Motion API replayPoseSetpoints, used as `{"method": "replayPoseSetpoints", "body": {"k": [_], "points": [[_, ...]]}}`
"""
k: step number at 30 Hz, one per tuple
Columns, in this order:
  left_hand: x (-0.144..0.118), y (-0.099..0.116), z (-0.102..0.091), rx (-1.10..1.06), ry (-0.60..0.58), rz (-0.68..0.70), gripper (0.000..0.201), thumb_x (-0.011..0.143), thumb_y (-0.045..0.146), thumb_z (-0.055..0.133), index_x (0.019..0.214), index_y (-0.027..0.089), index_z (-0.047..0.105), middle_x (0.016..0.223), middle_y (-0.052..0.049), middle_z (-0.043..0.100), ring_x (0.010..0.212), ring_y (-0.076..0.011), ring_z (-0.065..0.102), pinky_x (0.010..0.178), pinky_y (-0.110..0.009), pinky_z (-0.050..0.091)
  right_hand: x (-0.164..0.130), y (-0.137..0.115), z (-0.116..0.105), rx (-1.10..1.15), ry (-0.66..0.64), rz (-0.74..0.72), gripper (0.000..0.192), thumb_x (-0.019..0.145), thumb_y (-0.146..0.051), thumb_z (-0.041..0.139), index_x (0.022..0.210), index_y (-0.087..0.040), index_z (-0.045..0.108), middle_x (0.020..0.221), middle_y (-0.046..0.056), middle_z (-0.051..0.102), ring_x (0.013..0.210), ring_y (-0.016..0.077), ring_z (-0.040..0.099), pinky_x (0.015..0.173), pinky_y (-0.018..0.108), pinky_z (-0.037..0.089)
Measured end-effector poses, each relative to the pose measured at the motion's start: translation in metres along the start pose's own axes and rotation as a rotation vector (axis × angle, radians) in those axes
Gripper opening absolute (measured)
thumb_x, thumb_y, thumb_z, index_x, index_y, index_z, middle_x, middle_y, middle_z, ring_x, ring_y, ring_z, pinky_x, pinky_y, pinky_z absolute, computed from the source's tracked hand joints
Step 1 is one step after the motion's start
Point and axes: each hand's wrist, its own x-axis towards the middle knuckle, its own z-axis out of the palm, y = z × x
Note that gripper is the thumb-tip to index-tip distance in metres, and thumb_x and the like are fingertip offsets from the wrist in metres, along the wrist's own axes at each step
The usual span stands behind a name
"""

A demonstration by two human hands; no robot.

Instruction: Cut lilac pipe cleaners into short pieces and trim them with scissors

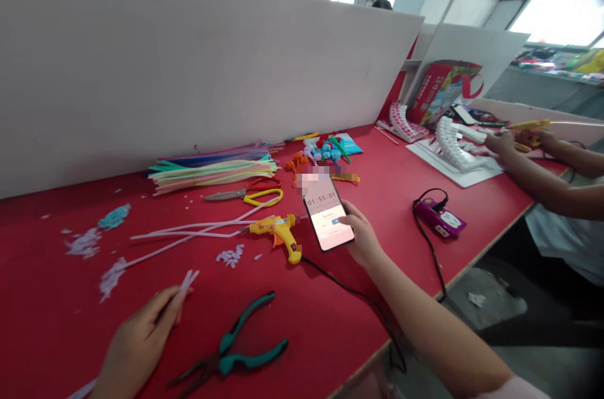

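Note:
My left hand point(146, 331) is closed round a few pale lilac pipe cleaners point(187, 279), whose tips stick out past the thumb. More lilac stems show below the wrist at the lower left edge. My right hand point(361, 232) grips a smartphone point(325, 207) by its right side, thumb over the lit screen, which reads 01:55:01. Just left of the phone lies a yellow hot glue gun point(278, 232), its nozzle beside long lilac pipe cleaners point(189, 232). Teal-handled pliers point(231, 348) rest open on the red table point(330, 317), right of my left hand.
Scissors point(250, 196) lie before bundled coloured pipe cleaners point(217, 172). Lilac clippings point(85, 243) and teal ones point(114, 216) are scattered left. Fuzzy coloured pieces point(325, 150) sit behind the phone. A purple power strip point(441, 218) trails cables. At right, a co-worker's hands point(503, 144) work by a white curved piece point(455, 144).

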Motion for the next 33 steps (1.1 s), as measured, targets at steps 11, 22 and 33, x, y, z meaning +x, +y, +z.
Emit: {"method": "replayPoseSetpoints", "body": {"k": [11,22,33], "points": [[-0.002,-0.004,0.002,-0.075,0.035,0.074,0.038,0.074,0.051,0.042,0.088,0.021,0.058,0.061,0.002,0.063,0.057,-0.0124,0.059,0.053,-0.016,0.045,0.000,0.004,0.001,0.067,0.018,0.064,0.031,0.071,-0.025,0.051,0.101,-0.021,0.056,0.093,0.002,0.065,0.077,0.0181,0.060,0.066,0.029,0.044],[-0.012,0.003,0.003,-0.082,0.072,0.119,0.029,0.082,0.040,0.037,0.091,0.023,0.059,0.086,-0.001,0.067,0.078,-0.0137,0.062,0.069,-0.019,0.045,-0.021,-0.030,0.051,0.160,0.028,0.313,0.025,0.075,-0.034,0.055,0.094,-0.020,0.062,0.080,0.001,0.069,0.063,0.0166,0.062,0.055,0.027,0.046],[-0.016,0.003,0.003,-0.117,0.081,0.227,0.029,0.085,0.037,0.033,0.087,0.023,0.059,0.084,-0.002,0.067,0.079,-0.0131,0.062,0.070,-0.019,0.044,-0.044,-0.027,0.099,0.231,-0.088,0.373,0.035,0.076,-0.041,0.052,0.100,-0.017,0.062,0.092,0.005,0.068,0.077,0.0206,0.063,0.069,0.033,0.048]]}}
